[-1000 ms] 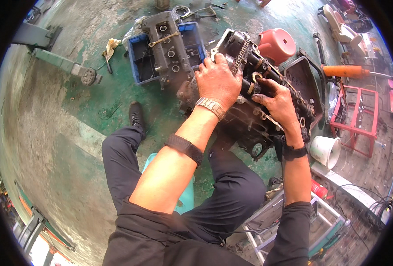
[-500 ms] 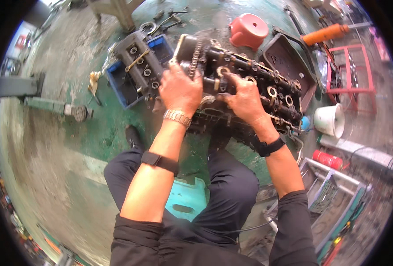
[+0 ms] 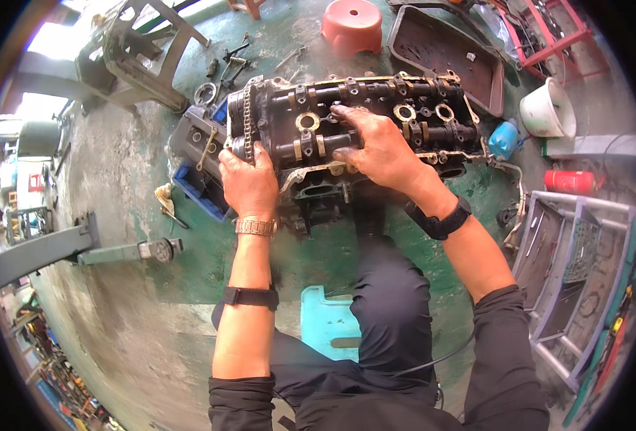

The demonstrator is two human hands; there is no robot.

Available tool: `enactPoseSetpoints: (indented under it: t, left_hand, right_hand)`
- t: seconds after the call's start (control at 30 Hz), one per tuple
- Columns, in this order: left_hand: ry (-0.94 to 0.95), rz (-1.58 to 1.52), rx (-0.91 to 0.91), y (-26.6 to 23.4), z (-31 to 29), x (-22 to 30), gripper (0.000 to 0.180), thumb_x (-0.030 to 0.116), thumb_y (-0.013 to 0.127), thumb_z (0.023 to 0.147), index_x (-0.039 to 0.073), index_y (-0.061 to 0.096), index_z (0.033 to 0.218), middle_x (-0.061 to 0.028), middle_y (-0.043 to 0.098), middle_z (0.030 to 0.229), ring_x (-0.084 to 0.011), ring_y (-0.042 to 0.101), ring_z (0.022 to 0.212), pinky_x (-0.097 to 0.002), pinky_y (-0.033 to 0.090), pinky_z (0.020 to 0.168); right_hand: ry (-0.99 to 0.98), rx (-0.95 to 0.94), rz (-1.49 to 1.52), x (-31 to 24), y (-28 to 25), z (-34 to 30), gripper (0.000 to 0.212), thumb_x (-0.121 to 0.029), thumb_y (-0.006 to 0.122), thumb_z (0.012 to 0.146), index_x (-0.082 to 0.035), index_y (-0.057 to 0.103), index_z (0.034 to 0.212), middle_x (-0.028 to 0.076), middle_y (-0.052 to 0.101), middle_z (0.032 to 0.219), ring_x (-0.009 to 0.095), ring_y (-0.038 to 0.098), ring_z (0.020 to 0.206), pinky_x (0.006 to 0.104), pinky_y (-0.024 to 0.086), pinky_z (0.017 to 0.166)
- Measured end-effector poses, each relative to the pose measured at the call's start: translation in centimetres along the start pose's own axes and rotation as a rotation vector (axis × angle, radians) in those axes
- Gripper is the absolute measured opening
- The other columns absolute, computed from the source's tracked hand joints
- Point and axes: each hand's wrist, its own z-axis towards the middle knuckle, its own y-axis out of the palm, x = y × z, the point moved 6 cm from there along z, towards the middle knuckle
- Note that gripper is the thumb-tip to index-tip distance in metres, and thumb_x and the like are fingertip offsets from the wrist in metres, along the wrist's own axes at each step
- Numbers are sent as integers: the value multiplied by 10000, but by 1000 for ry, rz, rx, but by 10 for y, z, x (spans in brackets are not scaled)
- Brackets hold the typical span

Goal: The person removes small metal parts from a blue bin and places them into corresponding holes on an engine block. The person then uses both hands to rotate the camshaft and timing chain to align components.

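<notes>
A dark, oily engine cylinder head lies across the space ahead of me, with two camshafts and a timing chain at its left end. My left hand is closed round the near left corner beside the chain, its fingertips on the metal. Over the middle of the near camshaft, my right hand rests with thumb and forefinger spread apart. Its other fingers are mostly hidden beneath the hand. A grey valve cover with a wrench on it lies left of the cylinder head.
A blue bin sits partly under the valve cover. Beyond the cylinder head are a red stool and a dark tray. At the right stand a white bucket, a blue bottle and a metal rack. A turquoise stool is below me.
My view has turned and shifted, so the cylinder head now lies more level and further left. My left hand has moved back to its near corner; my right hand stays over the camshaft.
</notes>
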Motion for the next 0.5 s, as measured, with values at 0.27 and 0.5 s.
enactPoseSetpoints:
  t: [0.27, 0.5]
  left_hand:
    - [43, 15, -2, 5, 4, -5, 547, 403, 590, 892, -34, 451, 1191, -279, 600, 1106, -454, 583, 1015, -496, 456, 858]
    - [80, 10, 28, 4, 5, -3, 535, 404, 583, 905, -47, 459, 1164, -311, 630, 1035, -475, 593, 985, -502, 450, 839]
  right_hand:
    - [4, -86, -36, 3, 19, 7, 596, -200, 683, 711, 27, 548, 1245, 219, 602, 1214, 362, 573, 1120, 400, 454, 973]
    - [8, -130, 4, -3, 28, 13, 648, -225, 826, 646, -12, 589, 1210, 194, 629, 1148, 374, 592, 1062, 417, 474, 932]
